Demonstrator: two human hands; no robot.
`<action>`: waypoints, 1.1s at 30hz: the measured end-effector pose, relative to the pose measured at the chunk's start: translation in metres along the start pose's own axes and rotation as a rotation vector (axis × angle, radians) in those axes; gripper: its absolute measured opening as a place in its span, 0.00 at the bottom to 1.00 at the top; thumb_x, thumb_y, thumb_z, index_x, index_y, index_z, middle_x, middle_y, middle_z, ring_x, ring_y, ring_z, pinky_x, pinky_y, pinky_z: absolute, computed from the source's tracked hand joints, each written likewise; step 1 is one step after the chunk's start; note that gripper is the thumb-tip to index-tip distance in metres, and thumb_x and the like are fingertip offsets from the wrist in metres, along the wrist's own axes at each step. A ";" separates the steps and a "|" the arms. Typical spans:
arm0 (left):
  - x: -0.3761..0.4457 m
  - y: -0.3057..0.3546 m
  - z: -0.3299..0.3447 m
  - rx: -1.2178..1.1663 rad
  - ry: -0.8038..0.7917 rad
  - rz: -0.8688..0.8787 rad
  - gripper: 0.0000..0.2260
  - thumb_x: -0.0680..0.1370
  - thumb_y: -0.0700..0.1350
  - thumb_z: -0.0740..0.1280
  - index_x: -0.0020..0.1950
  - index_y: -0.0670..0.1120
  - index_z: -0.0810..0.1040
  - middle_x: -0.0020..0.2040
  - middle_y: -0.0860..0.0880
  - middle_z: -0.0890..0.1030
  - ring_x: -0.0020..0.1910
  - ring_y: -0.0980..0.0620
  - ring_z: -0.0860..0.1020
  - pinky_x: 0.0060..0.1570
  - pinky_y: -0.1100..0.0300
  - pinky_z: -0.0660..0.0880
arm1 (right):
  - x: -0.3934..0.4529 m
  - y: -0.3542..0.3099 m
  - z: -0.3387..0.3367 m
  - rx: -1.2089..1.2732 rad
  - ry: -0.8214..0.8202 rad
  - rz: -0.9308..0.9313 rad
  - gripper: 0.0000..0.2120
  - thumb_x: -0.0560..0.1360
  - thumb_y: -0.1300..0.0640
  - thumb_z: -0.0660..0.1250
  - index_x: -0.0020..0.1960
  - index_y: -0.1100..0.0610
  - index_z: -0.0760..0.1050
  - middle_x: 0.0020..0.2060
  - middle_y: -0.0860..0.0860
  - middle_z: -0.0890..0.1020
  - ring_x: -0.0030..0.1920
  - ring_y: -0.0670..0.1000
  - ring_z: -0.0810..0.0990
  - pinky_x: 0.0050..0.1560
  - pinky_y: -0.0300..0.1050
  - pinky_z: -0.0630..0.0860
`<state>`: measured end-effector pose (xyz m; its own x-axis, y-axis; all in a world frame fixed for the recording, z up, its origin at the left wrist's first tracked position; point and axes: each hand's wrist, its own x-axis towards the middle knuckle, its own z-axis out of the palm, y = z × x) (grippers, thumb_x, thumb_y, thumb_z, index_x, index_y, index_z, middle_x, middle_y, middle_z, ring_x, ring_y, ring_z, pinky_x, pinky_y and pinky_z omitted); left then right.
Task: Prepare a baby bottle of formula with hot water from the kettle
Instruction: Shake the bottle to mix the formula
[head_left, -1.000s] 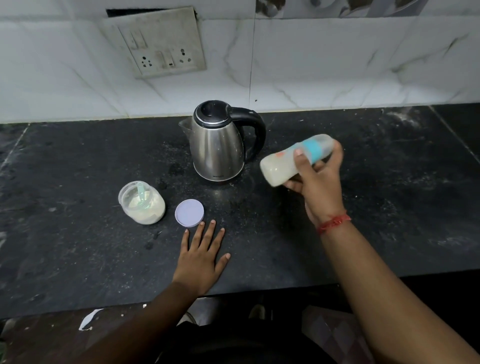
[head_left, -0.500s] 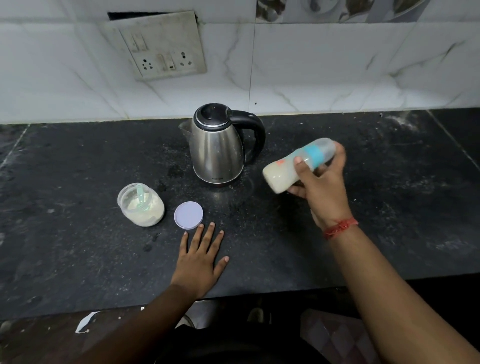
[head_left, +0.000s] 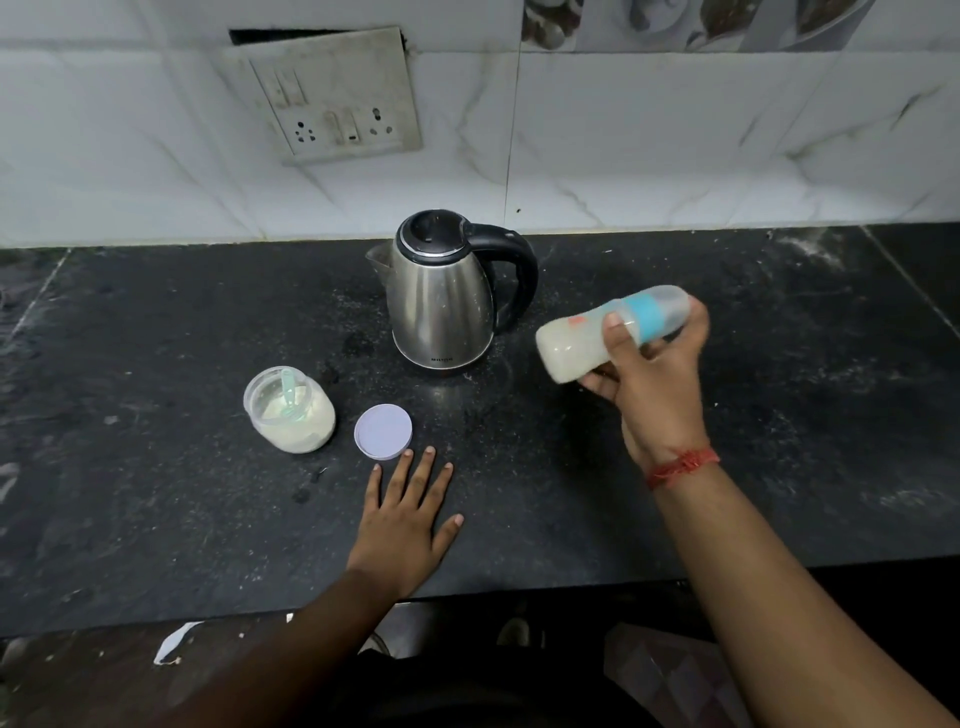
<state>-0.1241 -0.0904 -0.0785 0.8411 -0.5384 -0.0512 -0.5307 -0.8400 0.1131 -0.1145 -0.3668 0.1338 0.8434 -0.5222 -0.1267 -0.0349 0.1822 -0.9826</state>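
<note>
Above the dark stone surface (head_left: 156, 519), the right hand (head_left: 652, 379) is gripping the capped clear baby bottle (head_left: 582, 340), tilted and milky, seemingly mixing. Filling looks done. The left hand (head_left: 405, 525) is lying flat, near the lilac round lid (head_left: 383, 431).

Left hand (head_left: 402, 525) flat, fingers (head_left: 422, 470) spread, palm down near worktop (head_left: 156, 493) front edge. Right hand (head_left: 652, 379) raised, fingers curled in a grip.

A black stone counter (head_left: 156, 493), speckled with pale dust, runs along a wall (head_left: 675, 145) of white marble-look tiles. A grimy socket plate (head_left: 332, 98) sits crooked on it. Below, a dim floor (head_left: 78, 670), perhaps littered.
</note>
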 end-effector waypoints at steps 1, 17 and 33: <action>-0.001 0.000 0.001 -0.001 0.003 0.003 0.31 0.83 0.65 0.51 0.82 0.51 0.62 0.83 0.46 0.60 0.82 0.41 0.59 0.77 0.37 0.53 | -0.001 0.001 0.000 -0.073 -0.099 0.024 0.32 0.79 0.59 0.71 0.75 0.46 0.58 0.60 0.55 0.79 0.57 0.57 0.85 0.39 0.48 0.84; 0.000 -0.001 0.002 0.004 0.006 0.004 0.31 0.83 0.65 0.51 0.82 0.51 0.62 0.83 0.46 0.60 0.82 0.41 0.59 0.76 0.35 0.55 | 0.010 -0.003 -0.005 -0.218 -0.204 0.055 0.35 0.77 0.60 0.73 0.75 0.43 0.59 0.61 0.57 0.78 0.57 0.57 0.84 0.44 0.58 0.85; 0.000 -0.002 0.003 0.002 -0.012 0.004 0.31 0.83 0.65 0.50 0.83 0.51 0.60 0.84 0.46 0.59 0.83 0.42 0.57 0.76 0.35 0.54 | 0.001 0.004 0.005 -0.242 -0.204 0.049 0.37 0.76 0.59 0.75 0.76 0.40 0.59 0.61 0.56 0.78 0.57 0.55 0.84 0.44 0.57 0.86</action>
<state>-0.1231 -0.0889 -0.0817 0.8375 -0.5428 -0.0626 -0.5346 -0.8378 0.1109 -0.1111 -0.3624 0.1306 0.9269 -0.3351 -0.1690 -0.1841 -0.0135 -0.9828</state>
